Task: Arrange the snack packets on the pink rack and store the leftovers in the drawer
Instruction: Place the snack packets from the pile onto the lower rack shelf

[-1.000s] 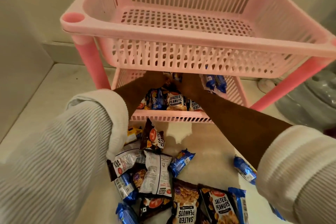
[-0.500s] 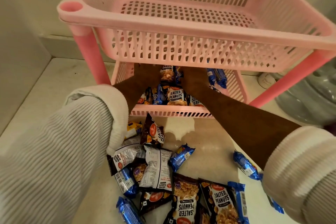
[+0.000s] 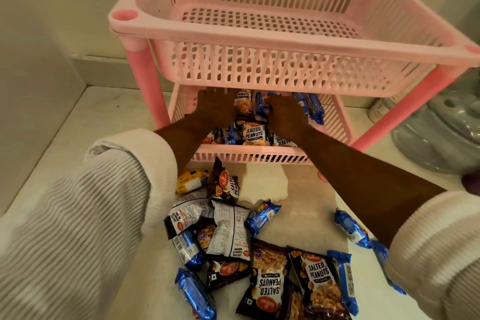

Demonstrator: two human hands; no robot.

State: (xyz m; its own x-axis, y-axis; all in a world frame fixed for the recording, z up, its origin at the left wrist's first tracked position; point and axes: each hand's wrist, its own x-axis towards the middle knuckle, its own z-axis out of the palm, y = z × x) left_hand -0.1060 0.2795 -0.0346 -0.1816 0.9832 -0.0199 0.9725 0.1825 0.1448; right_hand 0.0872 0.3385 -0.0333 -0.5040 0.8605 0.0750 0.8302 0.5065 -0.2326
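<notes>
The pink rack (image 3: 259, 34) has an empty upper basket. Its lower shelf (image 3: 249, 157) holds salted peanut packets (image 3: 254, 134) and blue biscuit packets (image 3: 311, 109). Both my hands reach into this lower shelf. My left hand (image 3: 215, 109) lies flat with fingers spread at the shelf's left side. My right hand (image 3: 283, 114) rests among the blue packets, its fingertips hidden under the upper basket. An upright peanut packet (image 3: 243, 104) stands between the hands. Several loose packets (image 3: 228, 231) lie in a heap on the floor in front of the rack.
A yellow packet (image 3: 191, 180) sits at the heap's far left. A lone blue packet (image 3: 350, 228) lies under my right forearm. A grey rounded object (image 3: 441, 132) and a small white bottle (image 3: 376, 112) stand right of the rack. A wall (image 3: 39, 60) closes the left side.
My view has pulled back and both hands now show more clearly under the upper basket. They have spread slightly apart around the upright peanut packet. The floor heap is unchanged.
</notes>
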